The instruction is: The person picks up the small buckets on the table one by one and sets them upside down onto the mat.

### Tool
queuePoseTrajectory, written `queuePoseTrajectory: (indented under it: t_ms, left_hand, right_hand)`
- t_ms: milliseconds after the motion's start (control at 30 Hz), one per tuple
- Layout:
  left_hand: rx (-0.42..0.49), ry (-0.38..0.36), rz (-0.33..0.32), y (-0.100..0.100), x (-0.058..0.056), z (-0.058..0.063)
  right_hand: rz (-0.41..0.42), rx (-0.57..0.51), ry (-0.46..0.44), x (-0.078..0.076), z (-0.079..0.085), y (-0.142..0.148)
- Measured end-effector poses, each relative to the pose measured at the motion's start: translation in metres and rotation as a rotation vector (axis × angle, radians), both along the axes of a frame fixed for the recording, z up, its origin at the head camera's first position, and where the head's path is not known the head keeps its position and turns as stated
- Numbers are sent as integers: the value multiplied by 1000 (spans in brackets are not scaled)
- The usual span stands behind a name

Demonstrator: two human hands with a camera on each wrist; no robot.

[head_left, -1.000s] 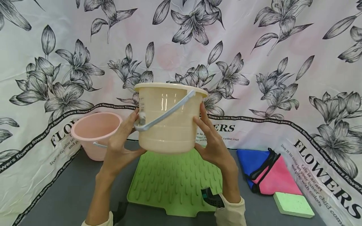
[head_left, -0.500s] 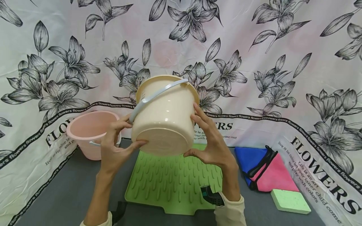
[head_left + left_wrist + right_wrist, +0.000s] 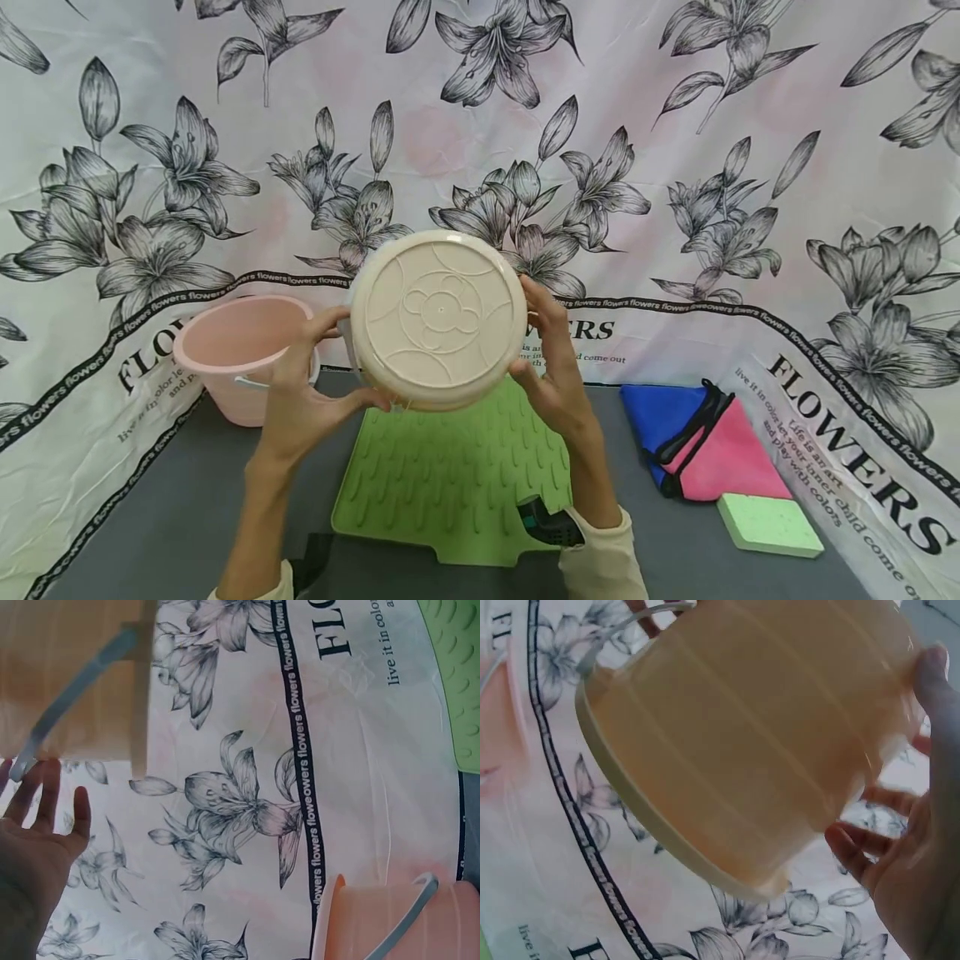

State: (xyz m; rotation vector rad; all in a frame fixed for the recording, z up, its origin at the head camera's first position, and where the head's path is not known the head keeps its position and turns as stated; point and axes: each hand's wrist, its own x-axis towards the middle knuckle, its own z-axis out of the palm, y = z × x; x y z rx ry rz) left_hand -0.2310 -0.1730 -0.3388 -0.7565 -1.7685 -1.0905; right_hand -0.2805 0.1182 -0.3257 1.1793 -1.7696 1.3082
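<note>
Both hands hold a cream plastic bucket (image 3: pixel 441 312) up over a green ridged mat (image 3: pixel 450 483). Its base faces the head camera, showing a moulded flower-like pattern, and its mouth points away toward the wall. At the bucket's left side my left hand (image 3: pixel 303 392) grips with the thumb low at the base edge and fingers on the wall. My right hand (image 3: pixel 558 375) holds the other side, thumb and fingers spread along the wall. In the left wrist view the grey handle (image 3: pixel 75 694) slants across the bucket near the left fingers. The bucket's inside is hidden.
To the left stands a pink bucket (image 3: pixel 232 387) with a light handle. At the right lie a blue and pink cloth item (image 3: pixel 738 458) with black edging and a pale green sponge block (image 3: pixel 770 525). A flower-printed sheet (image 3: pixel 480 133) covers the back.
The cream bucket has tipped from upright until its base faces the head camera, its rim swinging away. Both hands turned with it, and the handle has gone mostly behind it in the head view.
</note>
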Motion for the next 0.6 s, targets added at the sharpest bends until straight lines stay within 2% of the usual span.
queuePoseTrajectory:
  t_ms: [67,200,267,333,467,600]
  left_hand:
    - [-20,-23,16,1,0,0]
    - [-54,-55,-26,3,-3,1]
    - [-60,-58,-31,4,-5,1]
    - [-54,-62,-6,6,-6,-1]
    - [-26,-90,73,11,-6,-3]
    - [3,-139,106,12,-6,-3]
  right_hand:
    - [-4,-20,-99,2,0,-2]
    - [-8,-70,-241,4,3,-4]
    - [-14,-87,-264,2,4,-4]
    - [-15,-77,-277,0,4,-4]
    - [-25,12,-301,-4,0,-3]
    - [-18,111,-323,-7,-2,-5]
